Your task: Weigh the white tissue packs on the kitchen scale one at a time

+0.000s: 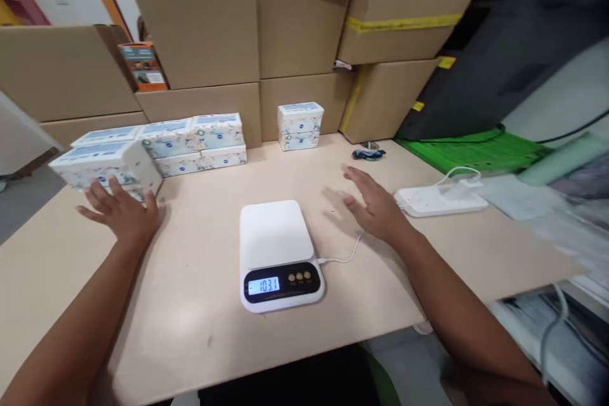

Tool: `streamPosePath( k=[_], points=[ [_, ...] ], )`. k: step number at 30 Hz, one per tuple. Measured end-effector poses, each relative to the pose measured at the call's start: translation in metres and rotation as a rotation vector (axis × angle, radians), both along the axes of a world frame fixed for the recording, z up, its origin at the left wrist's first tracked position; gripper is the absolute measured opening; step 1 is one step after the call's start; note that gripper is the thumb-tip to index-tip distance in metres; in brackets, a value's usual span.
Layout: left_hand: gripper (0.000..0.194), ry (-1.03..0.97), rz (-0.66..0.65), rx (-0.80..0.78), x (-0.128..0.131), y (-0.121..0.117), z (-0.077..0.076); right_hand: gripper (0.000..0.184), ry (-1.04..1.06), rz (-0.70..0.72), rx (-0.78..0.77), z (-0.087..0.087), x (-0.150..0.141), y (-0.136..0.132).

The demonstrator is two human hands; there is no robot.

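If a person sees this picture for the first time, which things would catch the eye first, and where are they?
Probably the white scale first, near the front middle of the table, because its display is lit. Then the flower-patterned white packs, grouped at the left toward the back, with two more stacked at the back centre. Behind them stands a wall of cardboard boxes.

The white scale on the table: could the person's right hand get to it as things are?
Probably yes: the right hand looks open and empty, just right of the white scale, with only a thin cable between them.
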State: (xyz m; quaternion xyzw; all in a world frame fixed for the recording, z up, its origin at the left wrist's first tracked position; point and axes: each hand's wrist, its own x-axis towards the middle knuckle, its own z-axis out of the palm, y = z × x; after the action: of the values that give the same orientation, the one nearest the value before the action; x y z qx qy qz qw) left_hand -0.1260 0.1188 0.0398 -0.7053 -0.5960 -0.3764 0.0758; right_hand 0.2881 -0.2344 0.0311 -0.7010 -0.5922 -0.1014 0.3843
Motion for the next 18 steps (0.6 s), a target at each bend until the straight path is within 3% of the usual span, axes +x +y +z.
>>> streamPosePath(
  k=[2, 5, 9, 12, 14, 16, 18],
  points=[
    [0.088, 0.028, -0.030, 0.015, -0.001, 0.004, -0.005, 0.075, -0.035, 0.037, -0.048, 0.010, -0.006, 0.001],
    [0.082, 0.076, -0.085, 0.069, -0.004, 0.009, -0.010, 0.070, -0.017, 0.004, -0.039, 0.010, -0.005, 0.002],
    [0.076, 0.160, -0.172, 0.023, -0.004, 0.011, 0.003, 0.077, 0.187, -0.122, 0.110, 0.002, 0.004, 0.005],
    [0.066, 0.238, -0.166, -0.234, -0.005, 0.014, 0.015, 0.083, 0.625, -0.161, 0.180, 0.005, 0.001, 0.013],
    [0.053, 0.284, -0.146, -0.371, -0.007, 0.020, 0.016, 0.069, 1.092, -0.114, 0.133, 0.015, -0.003, 0.023],
    [0.045, 0.301, -0.160, -0.408, -0.009, 0.026, 0.011, 0.052, 1.573, -0.047, -0.007, 0.030, -0.006, 0.040],
    [0.039, 0.267, -0.192, -0.390, -0.010, 0.028, 0.007, 0.049, 1.849, -0.030, -0.098, 0.047, -0.005, 0.066]
  ],
)
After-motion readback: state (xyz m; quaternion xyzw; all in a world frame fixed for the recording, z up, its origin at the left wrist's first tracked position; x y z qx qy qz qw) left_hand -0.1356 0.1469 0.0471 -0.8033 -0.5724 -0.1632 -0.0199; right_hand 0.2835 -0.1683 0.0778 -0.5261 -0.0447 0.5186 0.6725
